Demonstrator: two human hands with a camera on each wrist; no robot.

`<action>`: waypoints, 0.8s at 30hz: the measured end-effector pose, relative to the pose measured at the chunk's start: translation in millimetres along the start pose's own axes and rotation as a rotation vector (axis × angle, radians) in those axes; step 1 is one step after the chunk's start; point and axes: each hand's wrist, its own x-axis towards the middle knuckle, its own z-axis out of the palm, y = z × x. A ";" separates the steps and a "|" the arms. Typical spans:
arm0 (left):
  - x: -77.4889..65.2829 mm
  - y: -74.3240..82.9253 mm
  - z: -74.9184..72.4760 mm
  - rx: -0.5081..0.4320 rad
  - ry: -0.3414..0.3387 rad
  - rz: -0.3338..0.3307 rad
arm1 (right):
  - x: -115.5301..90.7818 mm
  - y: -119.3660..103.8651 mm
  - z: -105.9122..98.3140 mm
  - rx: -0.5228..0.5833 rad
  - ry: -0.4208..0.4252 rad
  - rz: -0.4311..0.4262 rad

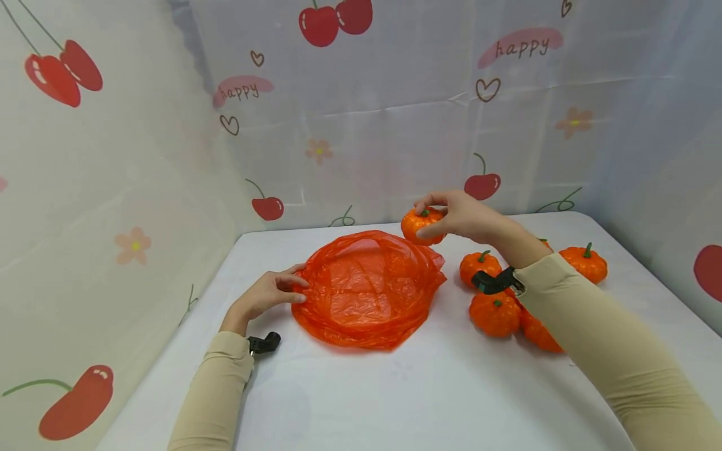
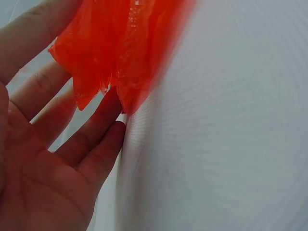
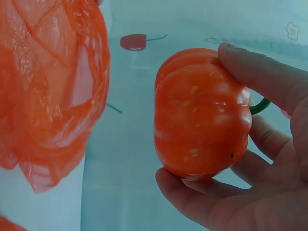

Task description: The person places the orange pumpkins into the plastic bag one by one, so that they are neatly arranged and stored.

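An orange toy pumpkin point(image 1: 414, 224) with a green stem is held up in my right hand point(image 1: 468, 216), thumb and fingertips on its sides. It hangs just beyond the far right rim of a red plastic bag point(image 1: 361, 300), apart from it in the right wrist view. The bag lies on the table with its mouth spread wide. At its left edge my left hand point(image 1: 269, 295) holds the crumpled film between thumb and fingers. The left wrist view shows the bag's edge point(image 2: 130, 62) lying against those fingers; the thumb tip is out of frame.
Several more toy pumpkins point(image 1: 495, 314) sit on the right of the white table point(image 1: 395, 394), partly hidden by my right forearm. Printed cloth point(image 1: 383, 138) hangs behind the table and along both sides. Each wrist carries a black camera mount point(image 1: 265, 343).
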 end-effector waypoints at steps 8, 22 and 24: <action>-0.7 -4.3 -0.9 -0.003 -0.007 0.005 | 39.1 1.1 24.3 0.007 -0.082 -0.066; 1.0 -2.7 -3.2 -0.001 0.002 0.001 | 94.5 3.9 67.1 0.030 -0.201 -0.170; 1.1 -3.8 -3.7 -0.003 0.000 -0.002 | 100.0 3.4 73.2 0.026 -0.201 -0.174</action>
